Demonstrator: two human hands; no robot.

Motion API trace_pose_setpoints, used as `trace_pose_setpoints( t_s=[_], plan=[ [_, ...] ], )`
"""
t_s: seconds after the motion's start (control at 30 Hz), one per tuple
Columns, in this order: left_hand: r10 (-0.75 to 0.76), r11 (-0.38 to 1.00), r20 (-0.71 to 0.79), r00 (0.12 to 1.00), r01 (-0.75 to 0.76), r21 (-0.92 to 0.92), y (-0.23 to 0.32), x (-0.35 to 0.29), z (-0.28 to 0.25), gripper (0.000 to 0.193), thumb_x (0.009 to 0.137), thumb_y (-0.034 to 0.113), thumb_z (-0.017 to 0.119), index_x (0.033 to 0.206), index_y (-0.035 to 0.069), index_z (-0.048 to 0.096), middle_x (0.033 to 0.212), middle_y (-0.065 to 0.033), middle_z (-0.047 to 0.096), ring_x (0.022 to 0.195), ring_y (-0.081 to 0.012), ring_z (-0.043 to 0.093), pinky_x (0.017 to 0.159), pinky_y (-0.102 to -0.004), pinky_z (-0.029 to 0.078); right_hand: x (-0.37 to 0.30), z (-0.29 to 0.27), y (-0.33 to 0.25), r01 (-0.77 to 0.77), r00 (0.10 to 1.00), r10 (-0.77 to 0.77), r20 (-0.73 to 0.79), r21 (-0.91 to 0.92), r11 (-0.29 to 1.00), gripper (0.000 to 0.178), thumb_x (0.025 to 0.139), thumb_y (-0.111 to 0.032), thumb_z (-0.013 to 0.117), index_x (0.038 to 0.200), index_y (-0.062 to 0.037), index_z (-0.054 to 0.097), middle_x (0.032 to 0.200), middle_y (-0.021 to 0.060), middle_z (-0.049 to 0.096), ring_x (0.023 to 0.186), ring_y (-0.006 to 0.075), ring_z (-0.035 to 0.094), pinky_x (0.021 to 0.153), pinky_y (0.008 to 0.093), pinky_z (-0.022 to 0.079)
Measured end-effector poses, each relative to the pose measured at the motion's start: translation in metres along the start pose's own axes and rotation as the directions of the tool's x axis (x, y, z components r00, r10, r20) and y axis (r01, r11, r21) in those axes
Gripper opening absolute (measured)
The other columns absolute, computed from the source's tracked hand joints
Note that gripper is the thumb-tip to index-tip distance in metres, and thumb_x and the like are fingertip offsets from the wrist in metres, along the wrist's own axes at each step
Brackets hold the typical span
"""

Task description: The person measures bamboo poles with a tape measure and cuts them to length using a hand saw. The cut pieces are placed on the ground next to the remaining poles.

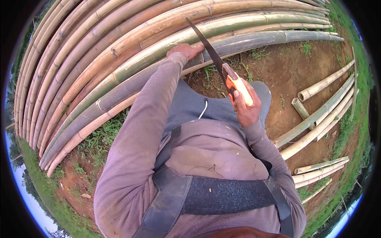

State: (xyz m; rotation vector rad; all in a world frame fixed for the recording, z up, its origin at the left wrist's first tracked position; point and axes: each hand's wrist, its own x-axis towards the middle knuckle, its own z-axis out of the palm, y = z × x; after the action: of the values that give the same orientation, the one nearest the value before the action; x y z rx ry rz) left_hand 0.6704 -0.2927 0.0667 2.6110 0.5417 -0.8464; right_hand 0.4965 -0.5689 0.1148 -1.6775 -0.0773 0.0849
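My right hand (247, 105) is wrapped round the orange and cream handle of a handsaw (209, 48). Its long dark blade slants up and to the left, passing across the nearest grey-green bamboo pole (246, 43). Whether the teeth touch the pole cannot be made out. Just left of the blade, my left hand (185, 50) grips the bamboo from above, its fingers curled over and partly hidden. A pale ring, like a node, shows on the pole beside the blade. A greener bamboo pole (154, 52) lies directly behind.
Many long bamboo poles (95, 33) lie side by side across the far and left side. Shorter cut bamboo pieces (325, 84) rest on the brown soil (278, 65) at right, with more bamboo lengths (321, 170) lower down. Grass (105, 137) grows along the edges.
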Motion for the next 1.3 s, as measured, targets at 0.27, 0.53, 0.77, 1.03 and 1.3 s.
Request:
trace_pose_setpoints(
  t_s=[0.27,0.53,0.77,1.03,1.3],
  plan=[
    [0.056,0.998,-0.007,0.998,-0.056,-0.015,-0.005,-0.014,-0.001,0.099,0.085,0.084,0.048,0.146,0.008,0.061,0.150,-0.0187,0.060,0.137,-0.0366,0.059,0.114,-0.0476,0.044,0.021,0.016,-0.002,0.019,1.000,-0.019,-0.001,0.018,1.000,0.041,0.103,-0.011,0.068,0.140,0.0033,0.060,0.127,0.0111,0.069,0.105,0.0123,0.067,0.083,0.0249,0.057],
    [0.281,0.942,0.025,0.959,-0.280,0.186,-0.024,-0.027,-0.009,0.096,0.069,0.052,0.089,0.145,0.005,0.053,0.135,-0.0224,0.067,0.126,-0.0400,0.064,0.107,-0.0474,0.051,-0.002,0.001,-0.012,-0.093,0.996,0.093,-0.015,-0.004,0.996,0.042,0.102,-0.011,0.068,0.140,0.0034,0.060,0.129,0.0142,0.068,0.098,0.0144,0.068,0.083,0.0289,0.059],
    [0.264,0.950,0.007,0.965,-0.261,0.171,-0.023,-0.031,-0.009,0.088,0.070,0.050,0.087,0.140,0.006,0.057,0.132,-0.0212,0.069,0.124,-0.0374,0.066,0.105,-0.0472,0.053,0.012,0.009,0.008,-0.024,1.000,0.023,-0.018,-0.046,0.999,0.040,0.102,-0.012,0.068,0.138,0.0040,0.061,0.124,0.0126,0.070,0.096,0.0136,0.068,0.082,0.0278,0.058],
    [0.283,0.946,-0.020,0.959,-0.275,0.169,-0.023,-0.040,-0.008,0.083,0.072,0.049,0.087,0.138,0.009,0.059,0.134,-0.0182,0.069,0.125,-0.0350,0.066,0.104,-0.0458,0.054,0.004,0.027,-0.016,-0.059,0.998,0.057,-0.038,-0.053,0.997,0.041,0.104,-0.014,0.068,0.141,0.0007,0.061,0.114,0.0084,0.070,0.093,0.0126,0.066,0.080,0.0299,0.057],
    [0.284,0.947,-0.010,0.959,-0.279,0.160,-0.024,-0.030,-0.012,0.088,0.071,0.051,0.086,0.142,0.009,0.057,0.133,-0.0175,0.070,0.124,-0.0345,0.067,0.105,-0.0455,0.054,0.000,0.030,-0.005,-0.109,0.991,0.103,-0.085,-0.071,0.991,0.039,0.103,-0.014,0.069,0.138,0.0025,0.062,0.100,0.0054,0.071,0.070,0.0084,0.063,0.060,0.0254,0.053]
  ],
)
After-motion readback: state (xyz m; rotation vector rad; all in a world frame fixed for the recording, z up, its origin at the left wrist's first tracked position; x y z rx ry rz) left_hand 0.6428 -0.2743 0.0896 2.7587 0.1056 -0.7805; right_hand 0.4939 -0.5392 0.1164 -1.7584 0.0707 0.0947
